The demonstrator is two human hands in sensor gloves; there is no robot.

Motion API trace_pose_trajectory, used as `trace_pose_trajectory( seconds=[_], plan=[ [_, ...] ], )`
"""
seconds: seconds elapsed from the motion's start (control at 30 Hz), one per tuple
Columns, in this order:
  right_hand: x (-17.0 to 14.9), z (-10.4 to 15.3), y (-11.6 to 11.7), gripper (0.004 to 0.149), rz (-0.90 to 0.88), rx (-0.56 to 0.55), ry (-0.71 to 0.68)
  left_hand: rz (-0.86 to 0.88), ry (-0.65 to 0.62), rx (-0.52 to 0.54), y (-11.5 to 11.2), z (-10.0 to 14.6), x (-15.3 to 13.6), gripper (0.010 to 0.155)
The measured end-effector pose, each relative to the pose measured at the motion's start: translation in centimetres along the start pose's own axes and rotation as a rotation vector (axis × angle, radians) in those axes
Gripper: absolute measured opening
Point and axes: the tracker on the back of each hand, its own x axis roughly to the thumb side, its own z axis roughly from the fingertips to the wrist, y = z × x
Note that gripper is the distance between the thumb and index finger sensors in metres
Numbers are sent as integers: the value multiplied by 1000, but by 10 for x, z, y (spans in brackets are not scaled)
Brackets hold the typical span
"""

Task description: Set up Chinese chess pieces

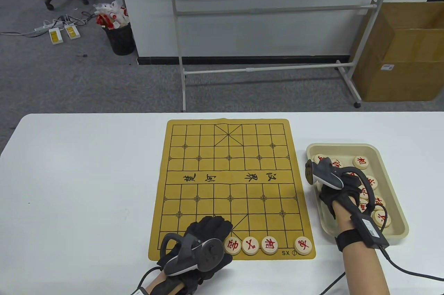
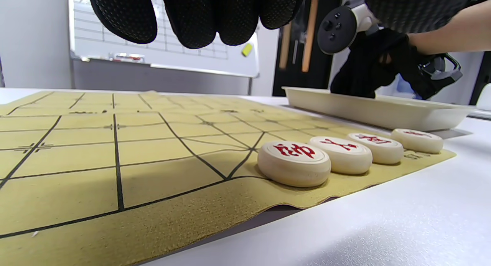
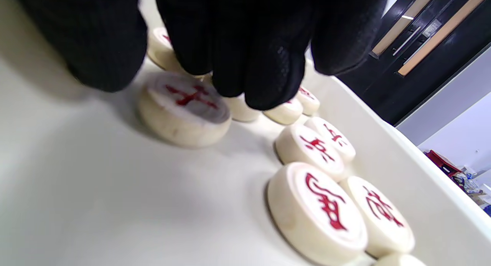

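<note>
The yellow chess board mat (image 1: 230,170) lies in the middle of the white table. Four round pieces with red characters stand along its near edge (image 1: 232,245) (image 1: 250,245) (image 1: 269,244) (image 1: 302,245); in the left wrist view the nearest piece (image 2: 294,162) heads that row. My left hand (image 1: 211,225) hovers over the board's near left part, fingers relaxed and holding nothing. My right hand (image 1: 338,187) reaches into the beige tray (image 1: 347,146) of several loose pieces. Its thumb and fingers (image 3: 261,66) straddle one flat-lying piece (image 3: 184,108), with a gap at the thumb.
A whiteboard stand (image 1: 277,66) and a cardboard box (image 1: 399,59) stand on the floor beyond the table's far edge. A cable (image 1: 409,270) trails from my right wrist across the table. Bare white table (image 1: 86,187) stretches left of the board.
</note>
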Motion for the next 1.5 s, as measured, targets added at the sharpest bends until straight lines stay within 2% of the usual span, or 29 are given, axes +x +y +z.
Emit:
trace_pose_trajectory(
  seconds=[0.3,0.53,0.77,0.87,1.03,1.13,1.23,1.37,1.5],
  plan=[
    [-4,-1,4,73,-7,55,27,0,0,-4,0,0,0,84],
    [-5,-3,7,69,-42,-3,17,0,-1,-6,0,0,0,84],
    [-2,-2,10,72,-24,18,5,-1,0,-6,-1,-1,0,84],
    [0,-2,11,72,-15,-6,3,0,0,-6,-1,-1,0,84],
    [-8,5,1,74,-63,-48,-1,3,-1,-1,-1,-1,0,84],
    [-17,24,-17,75,-124,-147,-14,8,-3,4,-1,-1,1,84],
    [-21,56,-38,75,-199,-278,-93,10,-9,19,0,0,2,84],
    [-9,112,-55,75,-309,-398,-276,19,-32,61,3,3,7,84],
    [11,164,-60,74,-503,-414,-523,41,-70,151,10,8,16,82]
  ],
)
